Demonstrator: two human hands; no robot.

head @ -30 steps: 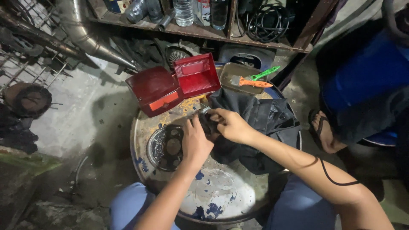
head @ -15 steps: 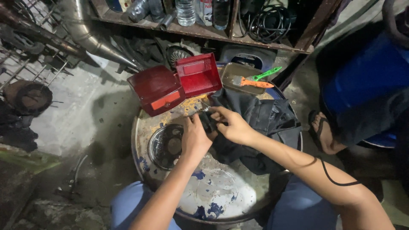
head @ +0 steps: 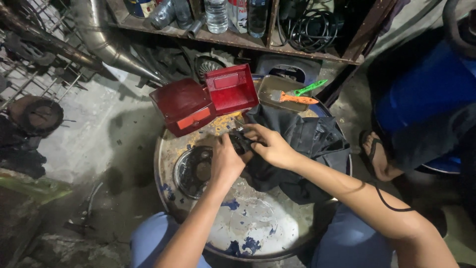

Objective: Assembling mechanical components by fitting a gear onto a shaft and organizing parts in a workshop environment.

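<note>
You've got a small black part pinched between both hands over the far side of the drum top. Your left hand is wrapped around it from the near side, your right hand clamps it from beyond, fingers curled tight. Since a second ago both hands have barely shifted, same spot on the drum. Black cloth lies on the drum under your right wrist. The red box sits open at the drum's far edge, and a round metal disc lies just beside your left hand.
</note>
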